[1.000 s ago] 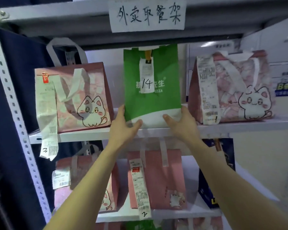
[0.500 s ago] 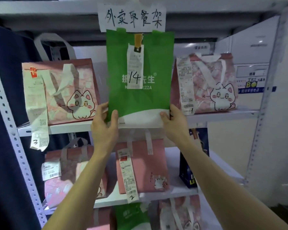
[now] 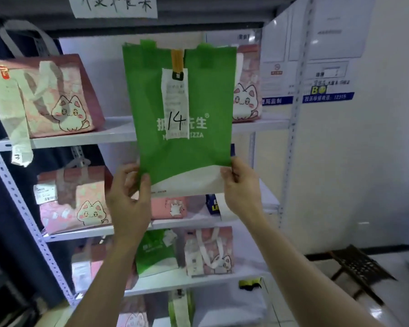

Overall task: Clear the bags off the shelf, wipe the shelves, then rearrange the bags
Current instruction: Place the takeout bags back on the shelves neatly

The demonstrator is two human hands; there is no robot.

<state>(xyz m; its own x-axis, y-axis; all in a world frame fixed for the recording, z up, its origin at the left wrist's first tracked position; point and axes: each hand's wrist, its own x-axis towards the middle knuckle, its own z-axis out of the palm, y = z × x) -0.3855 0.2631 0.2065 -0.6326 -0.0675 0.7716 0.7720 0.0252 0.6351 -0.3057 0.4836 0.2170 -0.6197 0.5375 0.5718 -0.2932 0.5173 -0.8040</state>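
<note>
A: Where is the green bag (image 3: 182, 119)?

B: In the air, upright, in front of the rack. Its bottom edge hangs lower than the upper shelf (image 3: 80, 138), and it rests on nothing. A white receipt (image 3: 176, 102) marked 14 runs down its front.

A: And the hands?

B: Both grip it. The left hand (image 3: 128, 199) pinches the lower left corner, thumb on the front and fingers behind. The right hand (image 3: 242, 194) does the same at the lower right corner.

A: Held from the bottom, then. Is that sound?

B: I judge it a little risky, since the cloth looks soft and the upper half could fold over. It would be best to hold both corners level and draw the bag straight toward the body. Then its base should be set down somewhere off the rack before either pinch loosens.

A: Is there anything to catch on?

B: A pink cat bag (image 3: 45, 97) sits on the upper shelf to the left, well apart. Another pink bag (image 3: 246, 97) stands behind the green one's right edge, partly hidden. I cannot tell whether they touch, so a straight pull is safer than a sideways swing.

A: How far along is the clearing?

B: Early, I think. More bags crowd the lower shelf (image 3: 80, 234) and the ones beneath it. A folding stool (image 3: 361, 265) stands on the floor, far right.
</note>
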